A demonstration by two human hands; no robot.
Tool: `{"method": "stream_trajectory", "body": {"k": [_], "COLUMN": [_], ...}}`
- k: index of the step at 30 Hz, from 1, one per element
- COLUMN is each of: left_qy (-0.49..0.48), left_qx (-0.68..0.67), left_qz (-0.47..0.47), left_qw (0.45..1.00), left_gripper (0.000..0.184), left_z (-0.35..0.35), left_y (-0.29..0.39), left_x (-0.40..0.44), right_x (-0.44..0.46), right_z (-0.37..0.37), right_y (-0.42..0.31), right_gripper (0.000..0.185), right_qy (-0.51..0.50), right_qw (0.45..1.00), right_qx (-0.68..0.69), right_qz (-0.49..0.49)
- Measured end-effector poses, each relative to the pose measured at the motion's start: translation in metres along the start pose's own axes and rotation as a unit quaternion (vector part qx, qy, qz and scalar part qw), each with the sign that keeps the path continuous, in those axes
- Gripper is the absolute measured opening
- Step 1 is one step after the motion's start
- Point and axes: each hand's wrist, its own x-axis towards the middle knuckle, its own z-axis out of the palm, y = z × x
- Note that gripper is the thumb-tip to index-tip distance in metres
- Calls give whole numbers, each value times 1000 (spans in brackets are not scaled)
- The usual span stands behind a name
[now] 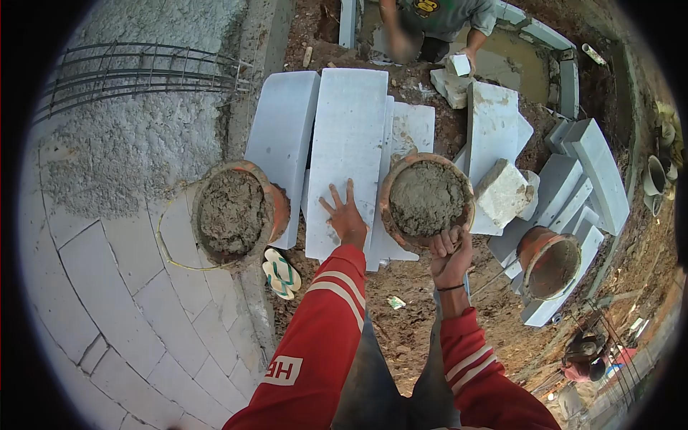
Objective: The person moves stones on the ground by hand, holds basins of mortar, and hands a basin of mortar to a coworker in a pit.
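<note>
My left hand point(347, 217) lies flat with its fingers spread on a long pale block point(351, 136). To its right, my right hand point(451, 254) has its fingers curled at the near rim of a bucket point(426, 198) filled with grey mortar. The bucket stands upright beside the pale block. Left of my left hand, another mortar-filled bucket point(236, 212) sits by the edge of the block wall. A further pale block point(283, 136) lies between that bucket and the block under my left hand.
A co-worker point(444, 18) crouches at the top, one hand at a small white piece point(459, 65). Stacked blocks point(598, 172) and a tilted bucket point(550, 263) are on the right. Flip-flops point(282, 274) lie left of my legs. Rebar point(143, 68) crosses the upper left.
</note>
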Motion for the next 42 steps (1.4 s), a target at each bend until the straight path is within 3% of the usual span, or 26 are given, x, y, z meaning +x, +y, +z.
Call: {"method": "stream_trajectory", "body": {"k": [2, 7, 9, 12, 19, 27, 29, 33, 42], "left_qy": [-2, 16, 3, 2, -13, 0, 13, 10, -15], "left_qx": [-3, -11, -2, 3, -4, -8, 5, 22, 39], "left_qz": [0, 12, 3, 8, 6, 21, 20, 17, 16], "left_qw": [1000, 1000, 1000, 1000, 1000, 1000, 1000, 1000, 999], "left_gripper": [131, 132, 132, 131, 121, 118, 116, 113, 128], "left_z": [0, 5, 3, -2, -11, -6, 4, 2, -2], "left_y": [1, -2, -2, -1, 2, -1, -3, -2, -1], "left_x": [0, 0, 1, -2, -6, -3, 1, 2, 3], "right_x": [-3, -4, 1, 3, 15, 47, 54, 98, 181], "right_z": [3, 32, 48, 69, 91, 176, 198, 215, 276], "right_y": [0, -7, -9, -19, -52, -99, -106, -130, -133], "right_gripper": [29, 23, 19, 16, 8, 8, 19, 21, 28], "right_qy": [9, 71, 98, 135, 86, 8, 8, -23, -62], "right_qw": [1000, 995, 981, 976, 977, 946, 924, 901, 821], "right_qx": [-5, -71, -169, -170, -196, -325, -382, -433, -555], "right_qz": [-20, -10, 12, 8, 16, 11, -12, -34, -120]}}
